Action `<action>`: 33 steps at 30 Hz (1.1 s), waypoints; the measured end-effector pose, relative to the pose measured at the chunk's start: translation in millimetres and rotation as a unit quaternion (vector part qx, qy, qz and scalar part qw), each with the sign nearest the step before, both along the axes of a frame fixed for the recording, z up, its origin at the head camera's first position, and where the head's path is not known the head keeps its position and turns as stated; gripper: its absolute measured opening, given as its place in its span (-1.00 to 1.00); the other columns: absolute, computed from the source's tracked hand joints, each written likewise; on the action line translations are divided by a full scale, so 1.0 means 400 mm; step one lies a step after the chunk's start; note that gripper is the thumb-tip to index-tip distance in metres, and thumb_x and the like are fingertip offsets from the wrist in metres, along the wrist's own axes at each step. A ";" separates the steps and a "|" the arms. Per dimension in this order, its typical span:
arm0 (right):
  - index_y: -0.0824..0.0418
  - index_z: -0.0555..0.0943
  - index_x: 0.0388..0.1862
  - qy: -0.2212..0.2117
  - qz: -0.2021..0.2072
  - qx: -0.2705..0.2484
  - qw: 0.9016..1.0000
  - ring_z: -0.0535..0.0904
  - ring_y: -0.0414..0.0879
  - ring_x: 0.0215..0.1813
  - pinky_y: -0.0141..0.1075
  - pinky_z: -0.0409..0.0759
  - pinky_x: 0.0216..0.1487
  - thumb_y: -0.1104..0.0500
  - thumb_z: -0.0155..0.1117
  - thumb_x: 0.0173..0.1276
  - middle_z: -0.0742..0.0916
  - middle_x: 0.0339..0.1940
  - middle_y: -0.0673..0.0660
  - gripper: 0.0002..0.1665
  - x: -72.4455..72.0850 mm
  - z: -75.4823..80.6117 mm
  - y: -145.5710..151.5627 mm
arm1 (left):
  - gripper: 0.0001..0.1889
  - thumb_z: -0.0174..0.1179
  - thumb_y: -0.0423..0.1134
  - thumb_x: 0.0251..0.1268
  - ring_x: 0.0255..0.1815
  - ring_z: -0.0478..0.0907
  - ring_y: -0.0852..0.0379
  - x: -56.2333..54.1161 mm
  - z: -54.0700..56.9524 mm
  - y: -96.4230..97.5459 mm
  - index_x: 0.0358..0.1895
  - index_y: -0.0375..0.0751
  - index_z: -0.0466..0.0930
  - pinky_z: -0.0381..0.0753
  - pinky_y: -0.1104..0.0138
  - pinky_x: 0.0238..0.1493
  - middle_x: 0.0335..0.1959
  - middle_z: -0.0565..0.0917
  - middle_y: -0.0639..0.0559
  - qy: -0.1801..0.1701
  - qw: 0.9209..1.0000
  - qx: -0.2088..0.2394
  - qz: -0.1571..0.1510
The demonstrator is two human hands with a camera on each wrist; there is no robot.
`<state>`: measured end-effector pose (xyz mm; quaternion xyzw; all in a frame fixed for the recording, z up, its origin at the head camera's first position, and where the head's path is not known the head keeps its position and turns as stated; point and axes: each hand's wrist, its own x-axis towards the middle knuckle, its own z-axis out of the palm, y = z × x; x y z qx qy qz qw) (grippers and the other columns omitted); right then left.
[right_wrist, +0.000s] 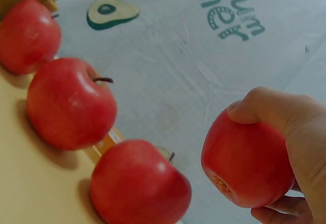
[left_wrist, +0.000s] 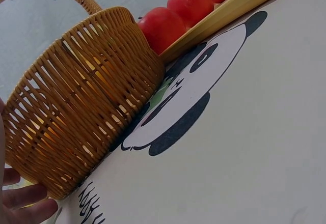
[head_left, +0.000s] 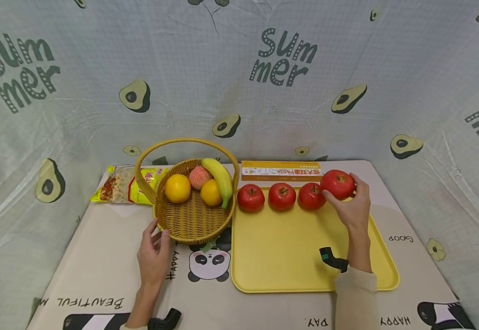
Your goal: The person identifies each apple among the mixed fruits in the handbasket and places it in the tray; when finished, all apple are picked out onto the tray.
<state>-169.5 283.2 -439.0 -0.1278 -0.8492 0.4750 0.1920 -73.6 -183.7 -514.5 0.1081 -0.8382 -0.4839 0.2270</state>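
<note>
My right hand [head_left: 355, 206] grips a red apple [head_left: 337, 184], thumb on one side and fingers on the other, above the far right part of the yellow tray [head_left: 281, 256]. In the right wrist view that apple [right_wrist: 247, 163] is clear of the surface. Three more red apples [head_left: 281, 196] stand in a row along the tray's far edge. My left hand [head_left: 154, 254] is at the near left side of a wicker basket [head_left: 194, 229], fingers loosely bent by its wall. In the basket lie two oranges [head_left: 178, 188], a pinkish round fruit [head_left: 200, 177] and a banana [head_left: 219, 179].
Behind the tray lies an orange and white pasta box [head_left: 281, 171]. A yellow food bag [head_left: 125, 185] lies left of the basket, partly behind its handle. A printed cloth wall [head_left: 239, 82] rises behind the table, with more at both sides.
</note>
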 end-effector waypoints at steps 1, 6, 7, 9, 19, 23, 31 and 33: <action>0.12 0.19 0.56 -0.006 -0.005 -0.001 1.000 0.31 0.07 0.44 0.18 0.50 0.38 -0.04 0.49 0.17 0.37 0.50 0.20 0.05 0.000 -0.002 0.006 | -0.49 0.00 -0.13 0.56 0.20 0.62 -0.24 -0.001 0.000 0.000 0.49 -0.13 0.29 0.30 0.90 0.00 0.43 0.46 -0.17 0.001 1.000 0.000 0.000; 0.11 0.11 0.59 -0.035 -0.023 -0.009 0.999 0.24 0.08 0.52 0.16 0.47 0.41 0.00 0.48 0.20 0.30 0.55 0.19 0.08 0.000 -0.014 0.035 | -0.49 0.00 -0.14 0.56 0.19 0.62 -0.25 -0.003 -0.001 -0.001 0.48 -0.17 0.30 0.30 0.90 0.00 0.43 0.46 -0.18 0.005 1.000 -0.003 0.002; 0.11 0.10 0.59 -0.039 -0.025 -0.012 0.999 0.23 0.08 0.54 0.17 0.46 0.42 0.01 0.48 0.21 0.29 0.56 0.19 0.08 0.000 -0.018 0.040 | -0.49 0.00 -0.14 0.56 0.19 0.62 -0.26 -0.003 0.000 -0.001 0.47 -0.18 0.30 0.30 0.90 0.00 0.43 0.46 -0.19 0.006 1.000 -0.003 0.002; 0.12 0.07 0.60 -0.046 -0.029 -0.014 0.998 0.21 0.10 0.56 0.18 0.44 0.43 0.03 0.47 0.23 0.28 0.57 0.19 0.09 -0.001 -0.025 0.049 | -0.49 0.01 -0.14 0.56 0.19 0.63 -0.25 -0.003 0.000 -0.001 0.47 -0.19 0.30 0.31 0.89 0.00 0.43 0.46 -0.18 0.007 1.000 -0.004 0.003; 0.15 0.04 0.63 -0.098 -0.040 0.002 0.994 0.16 0.22 0.60 0.20 0.33 0.50 0.00 0.43 0.28 0.25 0.61 0.28 0.09 -0.005 -0.074 0.086 | -0.49 0.00 -0.14 0.56 0.19 0.62 -0.26 -0.003 -0.001 0.000 0.48 -0.18 0.30 0.31 0.89 0.01 0.43 0.45 -0.19 0.006 1.000 -0.004 0.000; 0.18 0.01 0.64 -0.119 -0.033 0.003 0.992 0.15 0.25 0.60 0.20 0.29 0.52 0.01 0.42 0.29 0.24 0.61 0.31 0.10 -0.008 -0.090 0.095 | -0.49 0.01 -0.14 0.56 0.19 0.62 -0.26 -0.002 -0.001 0.001 0.48 -0.16 0.30 0.31 0.89 0.01 0.43 0.45 -0.19 0.006 1.000 -0.002 0.000; 0.21 -0.03 0.64 -0.137 -0.023 0.001 0.990 0.14 0.28 0.59 0.21 0.28 0.52 0.03 0.44 0.29 0.22 0.61 0.34 0.14 -0.013 -0.108 0.100 | -0.49 0.00 -0.15 0.56 0.19 0.62 -0.25 0.000 0.004 0.002 0.48 -0.15 0.29 0.31 0.89 0.01 0.43 0.46 -0.20 0.004 1.000 -0.003 0.001; 0.21 -0.04 0.64 -0.140 -0.024 0.001 0.990 0.13 0.28 0.60 0.21 0.27 0.53 0.03 0.44 0.29 0.21 0.61 0.33 0.14 -0.016 -0.111 0.100 | -0.49 0.00 -0.15 0.56 0.19 0.62 -0.25 0.000 0.005 0.003 0.48 -0.15 0.29 0.31 0.89 0.01 0.43 0.45 -0.20 0.004 1.000 -0.003 0.001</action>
